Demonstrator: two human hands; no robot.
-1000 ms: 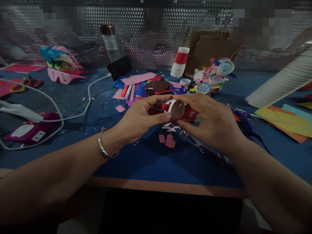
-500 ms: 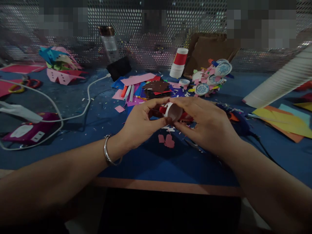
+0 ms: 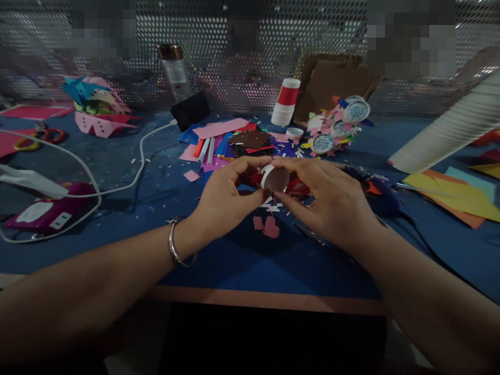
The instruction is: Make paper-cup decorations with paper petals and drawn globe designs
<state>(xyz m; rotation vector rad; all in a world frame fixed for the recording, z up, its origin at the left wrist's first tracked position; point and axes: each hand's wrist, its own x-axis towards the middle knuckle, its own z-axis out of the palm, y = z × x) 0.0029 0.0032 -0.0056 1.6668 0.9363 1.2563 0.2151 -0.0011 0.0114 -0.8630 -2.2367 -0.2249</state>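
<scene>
Between my two hands is a short white paper cup piece [image 3: 276, 179], its round flat face turned towards me and red showing beside it. My left hand [image 3: 230, 195] grips it from the left, thumb below and fingers on top. On the other side my right hand [image 3: 324, 192] has its fingertips curled on the upper rim and its thumb just under the lower edge. Pink paper cut-outs [image 3: 269, 226] lie on the blue table [image 3: 250, 265] below. Partly hidden by my right hand are scissors [image 3: 308, 233].
A pile of coloured paper [image 3: 250, 140] with markers lies ahead. Behind it stand stacked paper cups [image 3: 286, 101] and paper-decorated discs [image 3: 336, 127]. A glue gun [image 3: 380, 195] trails its cord at right, near a long cup stack [image 3: 441, 130]. A white cable [image 3: 142, 151] crosses the left side.
The cup piece has shifted slightly left and turned a little between my fingers. My right fingers have moved slightly on its rim; both hands stay in nearly the same place.
</scene>
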